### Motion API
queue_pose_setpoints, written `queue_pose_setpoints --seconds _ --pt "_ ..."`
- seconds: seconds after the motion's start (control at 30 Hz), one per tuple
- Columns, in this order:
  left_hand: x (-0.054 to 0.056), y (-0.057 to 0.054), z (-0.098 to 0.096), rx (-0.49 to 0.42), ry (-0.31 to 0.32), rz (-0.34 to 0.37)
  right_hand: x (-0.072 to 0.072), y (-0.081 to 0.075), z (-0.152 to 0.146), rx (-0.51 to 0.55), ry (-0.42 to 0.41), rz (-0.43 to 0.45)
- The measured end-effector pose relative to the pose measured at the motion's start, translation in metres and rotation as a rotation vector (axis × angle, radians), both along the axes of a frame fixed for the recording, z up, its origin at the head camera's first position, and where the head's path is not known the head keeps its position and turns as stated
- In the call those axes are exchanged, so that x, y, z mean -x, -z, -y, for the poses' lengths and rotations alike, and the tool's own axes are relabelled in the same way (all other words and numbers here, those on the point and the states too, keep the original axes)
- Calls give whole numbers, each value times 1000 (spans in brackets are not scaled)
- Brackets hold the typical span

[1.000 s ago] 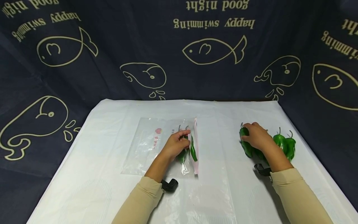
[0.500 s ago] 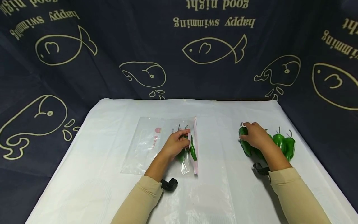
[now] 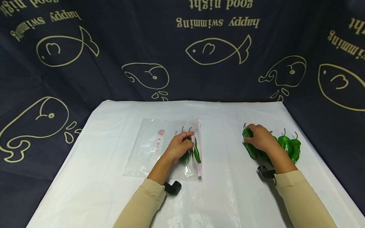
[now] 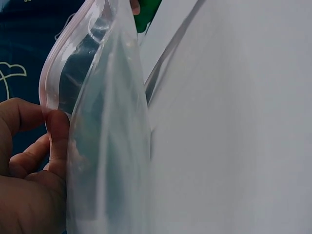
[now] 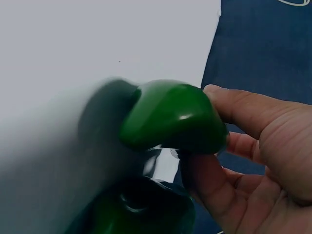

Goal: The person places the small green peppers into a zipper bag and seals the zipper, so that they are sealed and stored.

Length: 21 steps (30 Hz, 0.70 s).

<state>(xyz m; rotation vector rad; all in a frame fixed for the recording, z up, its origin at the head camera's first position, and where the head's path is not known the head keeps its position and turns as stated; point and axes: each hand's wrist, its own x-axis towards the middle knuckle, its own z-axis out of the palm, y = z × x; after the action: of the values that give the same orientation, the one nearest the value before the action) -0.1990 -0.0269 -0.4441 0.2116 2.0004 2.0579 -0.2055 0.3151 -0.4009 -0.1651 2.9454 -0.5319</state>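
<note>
A clear zip bag (image 3: 142, 158) with a pink zip edge lies on the white table, with long green peppers (image 3: 196, 153) inside near its mouth. My left hand (image 3: 178, 147) pinches the bag's rim at the mouth; in the left wrist view, thumb and finger hold the pink zip strip (image 4: 45, 83). Over to the right, my right hand (image 3: 261, 138) grips a green pepper (image 3: 249, 149) between thumb and fingers. The right wrist view shows that pepper (image 5: 175, 117) close up, with another green pepper (image 5: 141, 209) below it. Part of the pile is hidden behind my right hand and wrist.
Other green peppers (image 3: 285, 144) lie in a row to the right of my right hand, near the table's right edge. A dark blue curtain (image 3: 176, 82) with fish drawings hangs behind the white tabletop (image 3: 119, 120).
My right hand and the pepper in it have shifted very slightly to the left and away from me. The left hand stays at the bag's mouth.
</note>
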Motion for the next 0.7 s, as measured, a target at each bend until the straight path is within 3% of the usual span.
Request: queue_pose_setpoints --seconds 0.23,0.5,0.7 --pt "0 -1 1 -14 -8 15 0 0 2 34 -5 -6" --pt "0 -1 1 -30 -1 23 -7 -7 16 86 -14 -132" --pt "0 -1 2 -26 2 19 -7 -10 24 122 -21 -150"
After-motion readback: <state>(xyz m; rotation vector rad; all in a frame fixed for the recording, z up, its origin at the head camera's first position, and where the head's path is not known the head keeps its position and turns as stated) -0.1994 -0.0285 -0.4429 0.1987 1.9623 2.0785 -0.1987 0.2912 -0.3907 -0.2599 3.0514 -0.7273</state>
